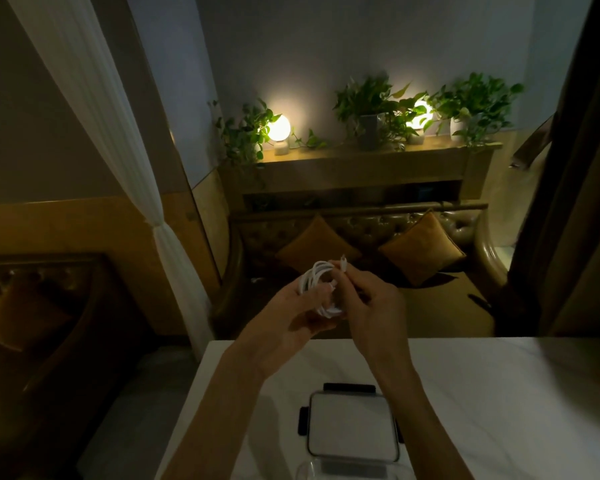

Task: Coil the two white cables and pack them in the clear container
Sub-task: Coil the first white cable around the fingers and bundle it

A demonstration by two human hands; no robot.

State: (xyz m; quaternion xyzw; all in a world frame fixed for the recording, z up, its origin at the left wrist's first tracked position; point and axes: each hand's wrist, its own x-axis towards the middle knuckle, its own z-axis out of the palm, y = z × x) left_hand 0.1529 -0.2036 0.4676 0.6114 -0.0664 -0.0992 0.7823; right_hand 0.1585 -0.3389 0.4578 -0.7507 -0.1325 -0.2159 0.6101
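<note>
Left hand (pixel 291 306) grips one nearly coiled white cable (pixel 317 284), right hand (pixel 371 299) pinches its end; container (pixel 352 429) at desk (pixel 499 393) near edge unpacked, second cable unseen

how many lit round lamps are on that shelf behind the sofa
2. One globe lamp glows at the shelf's left end beside a trailing plant. The other globe lamp sits toward the right, partly hidden by leaves between two potted plants.

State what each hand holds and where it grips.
Left hand holds the coiled white cable by its loops; right hand pinches the cable's free end near the plug.
</note>
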